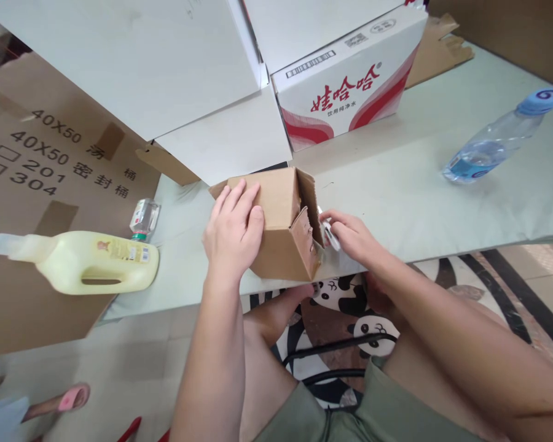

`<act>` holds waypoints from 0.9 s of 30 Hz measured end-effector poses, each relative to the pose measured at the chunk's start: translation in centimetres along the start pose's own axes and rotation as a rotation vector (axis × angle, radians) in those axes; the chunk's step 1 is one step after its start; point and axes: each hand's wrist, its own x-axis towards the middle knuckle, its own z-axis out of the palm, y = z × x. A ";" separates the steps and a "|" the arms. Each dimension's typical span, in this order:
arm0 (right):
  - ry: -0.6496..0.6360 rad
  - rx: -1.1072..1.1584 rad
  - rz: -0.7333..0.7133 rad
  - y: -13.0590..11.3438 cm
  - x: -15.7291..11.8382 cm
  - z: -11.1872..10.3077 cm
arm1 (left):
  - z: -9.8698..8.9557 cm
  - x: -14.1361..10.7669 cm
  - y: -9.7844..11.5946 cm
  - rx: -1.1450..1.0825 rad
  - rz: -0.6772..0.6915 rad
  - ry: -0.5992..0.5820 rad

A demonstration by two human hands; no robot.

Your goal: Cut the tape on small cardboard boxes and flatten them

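A small brown cardboard box (pixel 274 212) lies on the cloth-covered table near its front edge, its right end opened with torn flaps (pixel 306 236). My left hand (pixel 234 227) rests on the top and left part of the box, fingers stretched out flat and thumb apart. Beside the open right end, my right hand (pixel 348 233) has its fingers closed around a slim white object (pixel 328 230). This object is close against the flap, and its exact kind is not clear. The inside of the box is hidden from view.
Behind stand white cartons (pixel 212 123) and a red-and-white water carton (pixel 345 92). At right is a water bottle (pixel 493 141). To the left are a yellow jug (pixel 133 288), a small clear bottle (pixel 146 216) and a large cardboard carton (pixel 50 184). A person's pink-cuffed part (pixel 74 398) shows lower left.
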 end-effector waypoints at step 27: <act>0.226 -0.309 -0.588 1.3 -3.8 1.3 | -2.3 -2.8 -0.3 -0.041 -0.012 0.017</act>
